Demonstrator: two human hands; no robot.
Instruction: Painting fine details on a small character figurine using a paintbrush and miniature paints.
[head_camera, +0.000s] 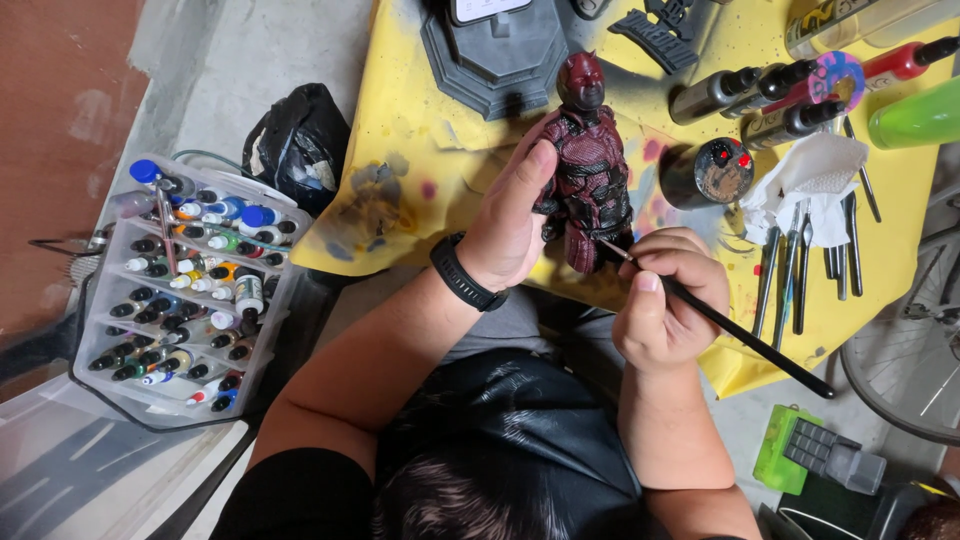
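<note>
Two hands at work: left hand (510, 225) grips a dark red figurine (588, 165) upright above the yellow table (450, 120); right hand (665, 300) pinches a black paintbrush (730, 325), tip at the figurine's leg. Just right stands a black paint jar (708, 172); well left, a clear rack of paint bottles (185, 290).

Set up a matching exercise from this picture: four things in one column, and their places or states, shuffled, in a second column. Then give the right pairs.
Things:
1. red figure
2. thin paintbrush
3. paint bottle rack
4. white tissue

Places or states:
A. crumpled on the yellow table beside metal tools
B. held upright in the left hand
C. on the floor, left of the table
D. pinched in the right hand, tip at the figure

Pairs: 1-B, 2-D, 3-C, 4-A
</note>
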